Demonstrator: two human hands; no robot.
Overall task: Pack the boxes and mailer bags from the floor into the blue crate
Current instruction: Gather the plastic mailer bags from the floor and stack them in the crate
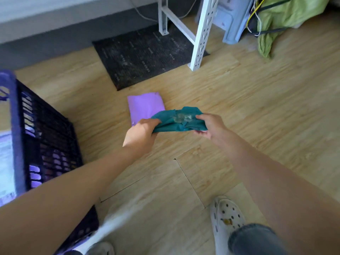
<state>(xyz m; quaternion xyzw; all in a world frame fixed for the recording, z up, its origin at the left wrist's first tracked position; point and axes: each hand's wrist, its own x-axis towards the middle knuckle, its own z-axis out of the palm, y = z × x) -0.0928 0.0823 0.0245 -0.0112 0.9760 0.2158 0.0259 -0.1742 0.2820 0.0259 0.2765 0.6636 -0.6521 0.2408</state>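
A crumpled teal mailer bag [179, 119] hangs above the wooden floor in the middle of the head view. My left hand [142, 132] grips its left end and my right hand [208, 126] pinches its right end. Just behind it a purple mailer bag [144, 106] lies flat on the floor, partly covered by the teal one. The blue crate [17, 126] stands at the left edge, its slatted side facing me, with pale packages inside that are blurred.
A dark doormat [145, 54] lies beyond the bags, with a white metal rack leg [199, 35] standing on its right edge. A green cloth [287, 17] and cables sit at the top right. My white shoe [227, 216] is near the bottom.
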